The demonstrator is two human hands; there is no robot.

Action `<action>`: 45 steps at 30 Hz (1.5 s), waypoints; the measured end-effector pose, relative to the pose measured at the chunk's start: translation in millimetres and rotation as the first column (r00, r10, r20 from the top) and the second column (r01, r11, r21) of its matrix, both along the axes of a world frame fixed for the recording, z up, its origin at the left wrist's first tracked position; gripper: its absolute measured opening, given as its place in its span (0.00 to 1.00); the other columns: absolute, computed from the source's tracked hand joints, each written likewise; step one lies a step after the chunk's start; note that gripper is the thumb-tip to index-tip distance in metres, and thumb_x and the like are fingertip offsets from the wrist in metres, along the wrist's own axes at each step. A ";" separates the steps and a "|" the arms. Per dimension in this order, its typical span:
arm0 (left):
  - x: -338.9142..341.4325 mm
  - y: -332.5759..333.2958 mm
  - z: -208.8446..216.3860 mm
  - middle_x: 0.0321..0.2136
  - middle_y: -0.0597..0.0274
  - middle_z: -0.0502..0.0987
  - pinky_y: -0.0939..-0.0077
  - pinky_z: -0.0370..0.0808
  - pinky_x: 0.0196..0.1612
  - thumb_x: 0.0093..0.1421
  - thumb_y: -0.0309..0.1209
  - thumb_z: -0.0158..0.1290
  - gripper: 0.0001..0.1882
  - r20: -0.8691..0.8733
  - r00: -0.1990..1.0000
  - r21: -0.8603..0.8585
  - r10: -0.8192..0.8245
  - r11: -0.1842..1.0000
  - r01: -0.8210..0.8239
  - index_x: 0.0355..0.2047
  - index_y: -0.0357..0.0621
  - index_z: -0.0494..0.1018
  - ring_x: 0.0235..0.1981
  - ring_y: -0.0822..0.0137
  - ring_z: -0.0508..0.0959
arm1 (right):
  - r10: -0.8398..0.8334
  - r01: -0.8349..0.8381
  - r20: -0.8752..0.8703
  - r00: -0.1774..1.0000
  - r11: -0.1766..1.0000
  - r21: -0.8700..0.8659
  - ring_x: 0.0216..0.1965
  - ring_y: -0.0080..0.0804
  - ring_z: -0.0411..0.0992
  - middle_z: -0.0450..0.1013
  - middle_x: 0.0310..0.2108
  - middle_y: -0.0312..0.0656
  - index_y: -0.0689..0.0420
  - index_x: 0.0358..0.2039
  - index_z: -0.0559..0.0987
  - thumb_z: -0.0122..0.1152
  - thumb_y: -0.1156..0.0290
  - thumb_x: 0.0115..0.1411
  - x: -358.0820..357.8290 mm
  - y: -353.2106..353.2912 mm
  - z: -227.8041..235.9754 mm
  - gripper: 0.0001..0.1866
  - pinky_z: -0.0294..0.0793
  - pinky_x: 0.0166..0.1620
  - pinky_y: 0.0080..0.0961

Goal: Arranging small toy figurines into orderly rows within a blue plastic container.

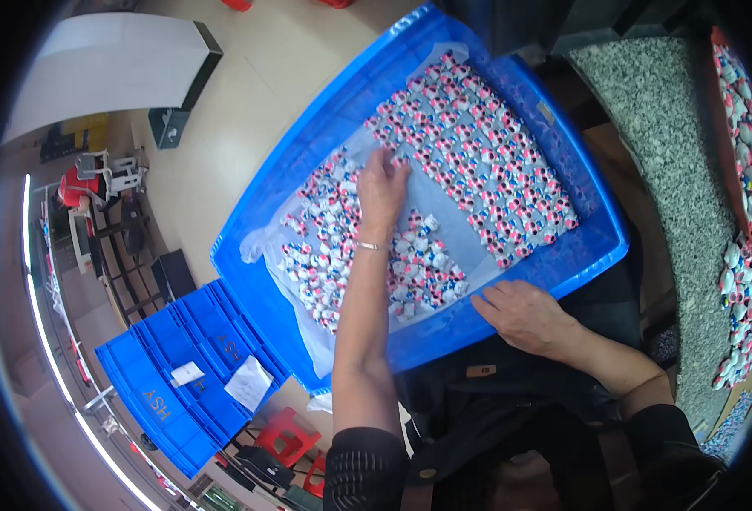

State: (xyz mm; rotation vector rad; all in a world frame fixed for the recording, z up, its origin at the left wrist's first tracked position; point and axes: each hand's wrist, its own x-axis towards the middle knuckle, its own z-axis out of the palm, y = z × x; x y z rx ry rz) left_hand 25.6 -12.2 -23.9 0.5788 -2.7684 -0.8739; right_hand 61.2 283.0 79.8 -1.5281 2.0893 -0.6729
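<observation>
A large blue plastic tub (308, 140), lined with a pale translucent sheet (451, 223), lies in front of me. On its right side, many small white, pink and blue figurines (478, 140) stand in close rows. A loose heap of similar figurines (325, 247) fills the left side. My left hand (382, 187) reaches between heap and rows, its fingers bent down and drawn together; what they hold is hidden. By the tub's near wall is my right hand (525, 315), fingers curled in, their contents not visible.
Stacked blue crates (158, 366) carrying white paper stand at the lower left, near a red stool (286, 436). A speckled stone surface (661, 145) runs along the right, with more figurines (746, 281) beyond it. A white table (112, 64) is at the upper left.
</observation>
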 end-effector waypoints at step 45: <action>39.0 29.3 20.0 0.31 0.60 0.73 0.71 0.73 0.35 0.52 0.29 0.61 0.15 0.014 0.979 0.204 -0.201 0.960 0.194 0.41 0.43 0.77 0.32 0.65 0.75 | -0.031 0.028 -0.048 0.998 0.998 -0.057 0.37 0.36 0.72 0.71 0.32 0.40 0.59 0.40 0.75 0.65 0.72 0.45 4.1 1.0 -3.9 0.20 0.73 0.38 0.31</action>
